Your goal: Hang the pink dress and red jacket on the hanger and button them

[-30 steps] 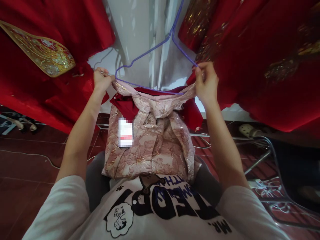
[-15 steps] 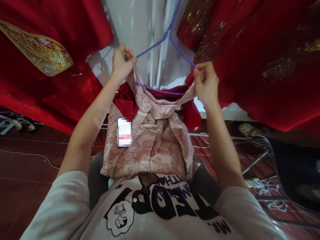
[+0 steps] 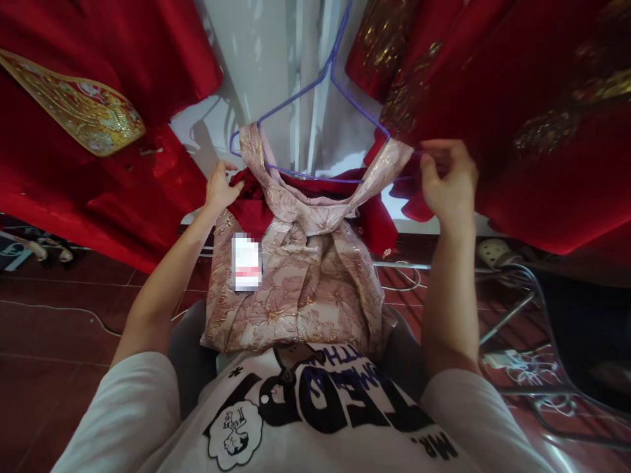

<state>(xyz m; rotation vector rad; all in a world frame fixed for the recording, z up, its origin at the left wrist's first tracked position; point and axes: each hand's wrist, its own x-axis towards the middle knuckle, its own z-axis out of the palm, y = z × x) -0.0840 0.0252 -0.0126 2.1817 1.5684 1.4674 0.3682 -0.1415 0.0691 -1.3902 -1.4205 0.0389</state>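
A pink brocade dress (image 3: 290, 289) with gold-toned threads lies across my lap, its two straps looped over a purple hanger (image 3: 300, 95). Dark red cloth (image 3: 251, 207) shows beneath the straps on both sides. My left hand (image 3: 223, 188) is below the hanger's left end, thumb and fingers closed at the edge of this cloth. Out at the hanger's right end, beyond the strap, my right hand (image 3: 451, 177) has thumb and forefinger closed around the tip, which they partly hide. A phone (image 3: 246, 263) with a blurred screen rests on the dress.
Red garments with gold embroidery (image 3: 93, 115) hang at left, and more red garments (image 3: 497, 144) at right. A metal-framed chair (image 3: 535, 295) stands at lower right, near white cables (image 3: 530, 368). A clog (image 3: 493, 253) is on the tiled floor behind it.
Both hands have left the dress straps, which now sit on the hanger. My left hand moved down to the red cloth; my right hand moved outward to the hanger's right end.
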